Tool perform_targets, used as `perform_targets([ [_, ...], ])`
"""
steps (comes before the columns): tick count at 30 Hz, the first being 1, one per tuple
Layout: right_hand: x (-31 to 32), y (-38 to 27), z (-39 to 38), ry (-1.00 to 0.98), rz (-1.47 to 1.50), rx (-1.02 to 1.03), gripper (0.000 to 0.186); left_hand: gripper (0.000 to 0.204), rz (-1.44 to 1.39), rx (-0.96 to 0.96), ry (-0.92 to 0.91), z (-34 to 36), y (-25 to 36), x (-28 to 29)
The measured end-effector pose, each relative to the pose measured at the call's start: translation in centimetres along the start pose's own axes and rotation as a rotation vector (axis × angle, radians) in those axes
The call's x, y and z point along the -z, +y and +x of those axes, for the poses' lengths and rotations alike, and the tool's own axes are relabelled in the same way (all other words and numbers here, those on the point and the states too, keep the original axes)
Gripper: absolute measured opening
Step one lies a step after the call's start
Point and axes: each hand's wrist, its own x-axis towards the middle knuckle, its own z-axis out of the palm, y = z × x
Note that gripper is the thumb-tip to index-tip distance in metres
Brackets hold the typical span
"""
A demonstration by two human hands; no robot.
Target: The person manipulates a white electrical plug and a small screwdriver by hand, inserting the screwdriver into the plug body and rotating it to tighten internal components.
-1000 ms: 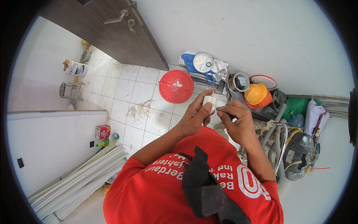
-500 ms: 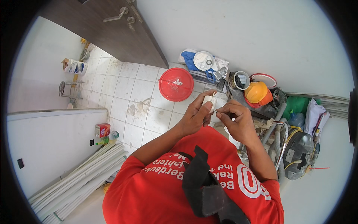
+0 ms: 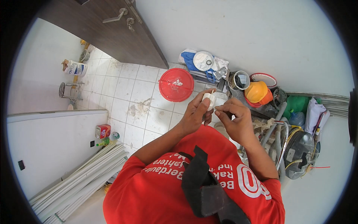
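My left hand [image 3: 194, 114] is closed around a small white plug [image 3: 209, 100] with a rounded body, the thumb pressed along its side. A thin pin sticks up from its far end. Close beside it on the right, my right hand [image 3: 235, 115] pinches thumb and forefinger together near the plug's lower edge. Whatever sits between those fingertips is too small to make out. Both hands are held up in front of my red shirt [image 3: 156, 186], above the tiled floor.
A red round lid [image 3: 176, 84] lies beyond my hands. Against the far wall stand a white bucket [image 3: 203, 61] and an orange hard hat [image 3: 256, 92]. A vacuum cleaner [image 3: 300, 153] is at right, long white strips [image 3: 82, 179] at left. The dark door [image 3: 108, 30] stands ajar.
The plug has turned slightly in my left hand, its pin now tilted differently. My right fingertips have shifted a little left, staying pinched beside it.
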Motion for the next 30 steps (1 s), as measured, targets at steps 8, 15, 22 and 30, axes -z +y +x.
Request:
perform_targets([
  [8,-0.2,0.3,-0.2,-0.017,-0.034,-0.043,0.013,0.054,-0.118,0.042,-0.044,0.3,-0.3,1.0],
  [15,0.0,0.6,-1.2,-0.115,0.194,-0.26,0.019,0.034,-0.124,0.075,0.038,-0.1,-1.3,0.9],
  [22,0.5,-0.3,-1.0,-0.224,0.303,-0.425,0.019,0.042,0.054,0.06,0.02,0.0,-1.0,0.9],
  [30,0.7,1.3,-1.7,-0.348,0.595,-0.691,0.021,0.05,0.217,0.016,-0.105,-0.3,1.4,-0.4],
])
